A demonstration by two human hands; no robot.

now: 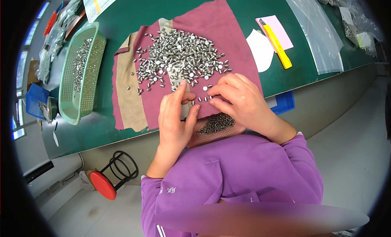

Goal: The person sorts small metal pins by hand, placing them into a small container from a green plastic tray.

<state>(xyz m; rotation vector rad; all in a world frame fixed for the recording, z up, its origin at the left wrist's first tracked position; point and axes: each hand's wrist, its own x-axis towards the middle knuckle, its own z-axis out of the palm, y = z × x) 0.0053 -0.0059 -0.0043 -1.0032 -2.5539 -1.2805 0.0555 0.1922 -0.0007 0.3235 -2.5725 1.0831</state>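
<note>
A heap of small shiny metal cylinders (189, 51) is spread over a maroon cloth (222, 25) with beige strips. At the cloth's near edge my left hand (173, 114) has thumb and a finger closed about one small metal cylinder (193, 102); its index finger points toward the heap. Opposite it, my right hand (242, 98) pinches another metal cylinder between thumb and index finger. A few loose cylinders (200, 99) lie between the two hands. Below them a pink perforated basket (203, 140), partly hidden by my right hand, holds many darker-looking small metal pieces.
On the left stands a green perforated basket (67, 102) with metal parts, beside a blue bin (36, 94). To the right, a yellow utility knife (277, 45) rests on pink paper, near plastic bags (317, 37). A red-topped stool (104, 186) is below the table (110, 142).
</note>
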